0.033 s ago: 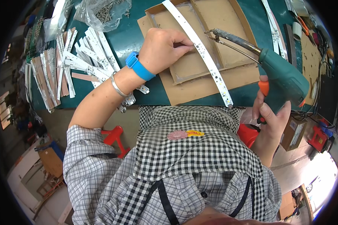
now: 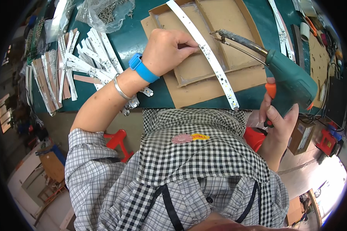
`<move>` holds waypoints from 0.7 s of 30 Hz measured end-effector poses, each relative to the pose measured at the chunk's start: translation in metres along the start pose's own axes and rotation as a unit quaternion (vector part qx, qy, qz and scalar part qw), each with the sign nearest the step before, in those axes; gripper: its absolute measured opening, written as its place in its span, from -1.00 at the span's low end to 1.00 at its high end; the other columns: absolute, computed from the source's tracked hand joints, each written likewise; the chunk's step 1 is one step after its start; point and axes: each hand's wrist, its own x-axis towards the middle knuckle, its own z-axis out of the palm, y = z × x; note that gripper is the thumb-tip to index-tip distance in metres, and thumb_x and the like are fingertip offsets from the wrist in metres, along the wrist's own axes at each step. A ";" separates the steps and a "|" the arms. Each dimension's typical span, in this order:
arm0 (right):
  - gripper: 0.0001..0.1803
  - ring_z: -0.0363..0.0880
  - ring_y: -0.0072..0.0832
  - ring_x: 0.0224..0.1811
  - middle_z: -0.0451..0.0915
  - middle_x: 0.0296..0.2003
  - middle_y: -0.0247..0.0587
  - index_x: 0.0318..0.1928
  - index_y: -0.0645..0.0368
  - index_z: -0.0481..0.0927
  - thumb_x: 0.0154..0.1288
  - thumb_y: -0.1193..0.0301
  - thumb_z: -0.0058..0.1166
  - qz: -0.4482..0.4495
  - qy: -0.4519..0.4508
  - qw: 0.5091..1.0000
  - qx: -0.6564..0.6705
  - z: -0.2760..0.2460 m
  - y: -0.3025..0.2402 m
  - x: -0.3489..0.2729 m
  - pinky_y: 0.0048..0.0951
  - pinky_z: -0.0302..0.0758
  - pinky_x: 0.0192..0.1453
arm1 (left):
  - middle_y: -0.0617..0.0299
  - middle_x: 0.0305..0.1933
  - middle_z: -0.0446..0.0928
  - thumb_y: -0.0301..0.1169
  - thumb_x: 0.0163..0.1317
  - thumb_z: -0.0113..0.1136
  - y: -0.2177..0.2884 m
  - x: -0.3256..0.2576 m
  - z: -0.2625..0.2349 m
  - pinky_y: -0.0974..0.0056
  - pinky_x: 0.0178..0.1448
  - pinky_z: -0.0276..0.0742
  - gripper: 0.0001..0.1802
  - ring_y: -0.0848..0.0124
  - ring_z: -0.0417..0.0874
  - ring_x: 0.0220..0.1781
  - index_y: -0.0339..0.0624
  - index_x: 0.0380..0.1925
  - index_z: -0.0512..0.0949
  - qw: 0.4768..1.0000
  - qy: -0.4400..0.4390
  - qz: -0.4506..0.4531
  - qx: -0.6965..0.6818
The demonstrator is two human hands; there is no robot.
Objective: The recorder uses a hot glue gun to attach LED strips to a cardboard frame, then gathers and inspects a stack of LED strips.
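Observation:
My left hand (image 2: 169, 48), a blue band on its wrist, pinches thumb and forefinger together at the left edge of a long white LED circuit strip (image 2: 212, 61). The strip slants across a shallow cardboard tray (image 2: 192, 81), its lower end reaching past the tray's near edge. Wrapped around the handle of a green soldering gun (image 2: 291, 75) is my right hand (image 2: 279, 117), with a finger by the orange trigger. The gun's dark tip points left and appears just right of the strip, over the tray; contact cannot be made out.
Piles of white and brown strips (image 2: 98, 54) lie at the left of the green table (image 2: 133, 42). Behind them sits a clear plastic bag (image 2: 106, 15) of small metal parts. More strips (image 2: 282, 32) and tools lie at the far right. A red stool (image 2: 118, 144) stands below the table.

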 end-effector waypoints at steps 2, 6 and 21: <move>-0.15 0.38 -0.56 -0.69 0.45 -0.44 -0.21 0.19 0.52 0.31 -0.01 0.30 0.46 -0.001 0.001 1.000 0.000 -0.002 0.001 -0.001 -0.61 0.29 -0.65 | 0.15 -0.39 0.71 -0.51 -0.01 0.46 0.001 0.001 -0.001 0.41 -0.30 0.65 -0.85 0.43 0.75 -0.40 -0.22 -0.37 0.73 1.000 -0.008 -0.007 -0.007; -0.19 0.40 -0.56 -0.66 0.45 -0.41 -0.20 0.21 0.53 0.29 0.07 0.32 0.40 -0.087 0.032 0.996 -0.004 -0.011 -0.001 0.002 -0.63 0.29 -0.64 | 0.15 -0.39 0.71 -0.49 0.01 0.45 0.002 0.003 -0.008 0.43 -0.27 0.65 -0.82 0.47 0.75 -0.38 -0.23 -0.33 0.72 0.997 -0.042 -0.046 -0.038; -0.46 0.64 -0.24 -0.29 0.63 -0.28 -0.10 0.04 0.26 0.47 0.02 0.47 0.36 -0.202 0.302 0.799 -0.478 -0.071 0.014 0.052 -0.36 0.54 -0.12 | 0.20 -0.04 0.60 -0.49 -0.08 0.28 0.093 0.014 0.009 0.20 0.02 0.54 -0.60 0.21 0.53 -0.04 -0.20 -0.12 0.62 0.924 -0.261 0.272 0.056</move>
